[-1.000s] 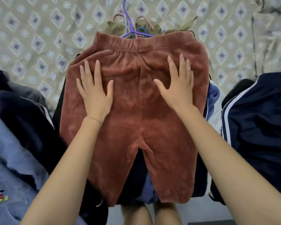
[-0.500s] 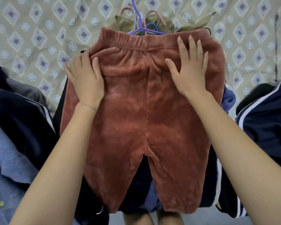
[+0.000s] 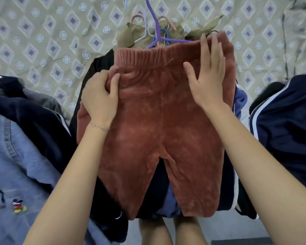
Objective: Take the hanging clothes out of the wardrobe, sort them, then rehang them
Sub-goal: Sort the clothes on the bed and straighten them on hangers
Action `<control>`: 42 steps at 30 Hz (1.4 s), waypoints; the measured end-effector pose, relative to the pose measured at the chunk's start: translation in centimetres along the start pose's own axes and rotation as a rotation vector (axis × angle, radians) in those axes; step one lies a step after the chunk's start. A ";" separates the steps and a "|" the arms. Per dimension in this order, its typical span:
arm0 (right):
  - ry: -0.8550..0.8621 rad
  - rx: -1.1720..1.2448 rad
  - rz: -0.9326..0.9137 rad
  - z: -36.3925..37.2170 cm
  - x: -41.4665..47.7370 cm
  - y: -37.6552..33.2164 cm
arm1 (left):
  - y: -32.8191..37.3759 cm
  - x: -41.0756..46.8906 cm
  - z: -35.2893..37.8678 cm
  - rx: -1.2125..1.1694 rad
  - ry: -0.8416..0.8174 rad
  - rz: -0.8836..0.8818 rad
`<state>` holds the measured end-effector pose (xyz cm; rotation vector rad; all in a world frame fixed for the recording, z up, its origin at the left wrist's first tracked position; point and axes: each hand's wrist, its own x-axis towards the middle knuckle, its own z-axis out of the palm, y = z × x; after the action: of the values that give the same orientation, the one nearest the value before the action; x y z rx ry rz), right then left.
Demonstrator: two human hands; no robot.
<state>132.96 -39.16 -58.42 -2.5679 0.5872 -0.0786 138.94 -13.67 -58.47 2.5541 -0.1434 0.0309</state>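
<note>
Rust-brown trousers (image 3: 157,131) spread on a pile of clothes on the bed.
They lie flat on dark clothes, with the waistband next to a purple hanger (image 3: 155,32) on the patterned bed sheet (image 3: 42,41). The left hand (image 3: 99,101) pinches a fold of cloth just under the waistband. The right hand (image 3: 208,80) lies flat, fingers straight, fingertips at the waistband. A denim garment (image 3: 16,165) lies to the left and a navy jacket (image 3: 286,121) to the right.
</note>
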 end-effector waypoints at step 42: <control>-0.281 -0.002 -0.214 -35.0 -44.0 3.9 | 18.4 -51.1 -26.2 -0.292 -0.055 -0.104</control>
<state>85.93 -39.76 -27.42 -2.5726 0.2065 0.2077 86.40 -9.59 -29.19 2.2683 -0.0330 -0.0933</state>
